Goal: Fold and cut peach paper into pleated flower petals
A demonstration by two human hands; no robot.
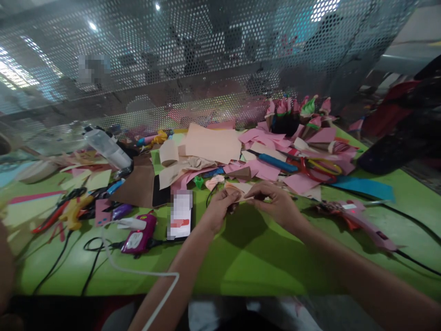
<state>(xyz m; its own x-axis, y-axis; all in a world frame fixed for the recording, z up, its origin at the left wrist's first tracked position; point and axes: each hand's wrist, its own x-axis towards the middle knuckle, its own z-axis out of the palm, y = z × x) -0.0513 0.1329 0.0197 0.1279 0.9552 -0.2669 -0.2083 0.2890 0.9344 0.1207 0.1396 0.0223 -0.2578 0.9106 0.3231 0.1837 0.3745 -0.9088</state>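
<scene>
Between my two hands, above the near part of the green table, is a small peach-coloured sheet (244, 187); whether it is paper or thin foam I cannot tell. My left hand (220, 207) pinches its left side, the fingertips partly hidden beneath. At the right side, my right hand (274, 202) grips the edge between thumb and fingers. Just beyond lie a small peach piece (214, 182) and a little green piece (198, 182). A phone (181, 215) with a lit screen rests left of my left hand.
Pink and cream sheets (213, 145) cover the table's back. Blue-handled tool (277, 162) and scissors (306, 170) lie on them. Right is a pink glue gun (361, 218), its cord trailing. Left are a magenta power socket (139, 234), cables, and a yellow glue gun (74, 211). A perforated metal screen (193, 69) stands behind.
</scene>
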